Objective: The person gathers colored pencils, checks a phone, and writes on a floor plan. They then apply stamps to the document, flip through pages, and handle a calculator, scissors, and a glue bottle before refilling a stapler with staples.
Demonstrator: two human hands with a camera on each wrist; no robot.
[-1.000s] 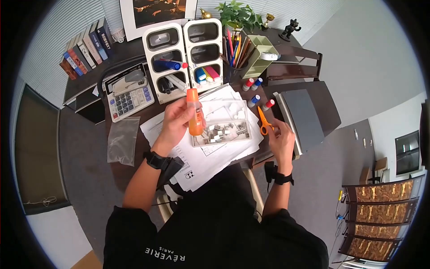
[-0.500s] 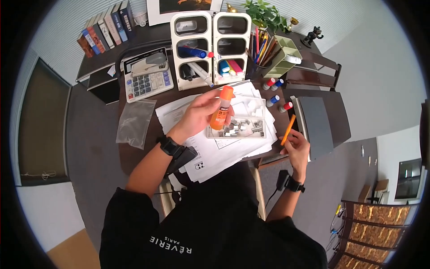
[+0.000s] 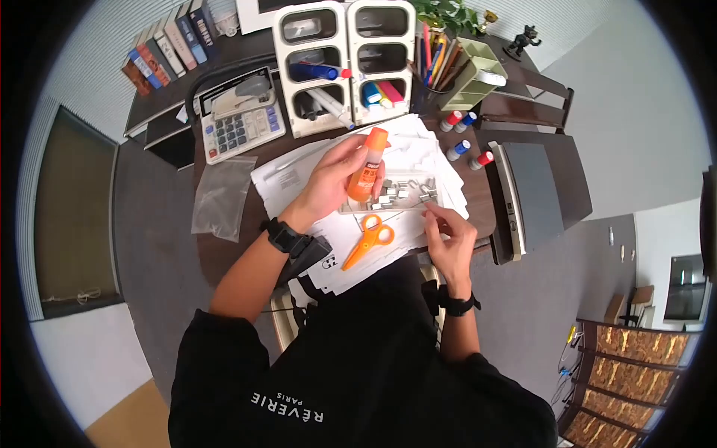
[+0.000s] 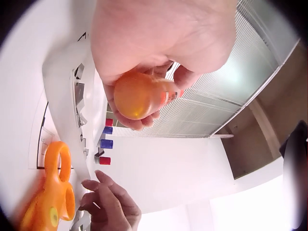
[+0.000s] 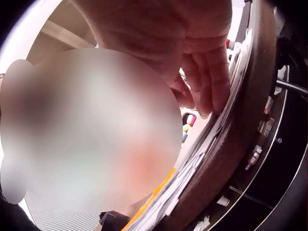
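Observation:
My left hand (image 3: 325,190) grips an orange glue bottle (image 3: 364,181), its orange cap tilted up and away, above the papers (image 3: 295,179). In the left wrist view the rounded orange bottom of the bottle faces the camera. Orange scissors (image 3: 367,241) lie on the papers near the desk's front edge, blades toward my left side. My right hand (image 3: 452,246) hovers by the front right corner of a clear plastic box (image 3: 399,210) of silvery metal clips, fingers loosely bent, holding nothing. The left hand partly hides the box.
Behind the papers stand white organizers (image 3: 314,127) with markers, and a pencil cup (image 3: 429,97). A calculator (image 3: 243,127) and a clear plastic bag (image 3: 220,201) lie at left. Several small red- and blue-capped bottles (image 3: 458,150) and a dark grey device (image 3: 530,190) are at right.
The right hand brought the scissors from the desk's right side leftward, laid them on the papers and let go, then drew back right. The left hand still holds the glue bottle.

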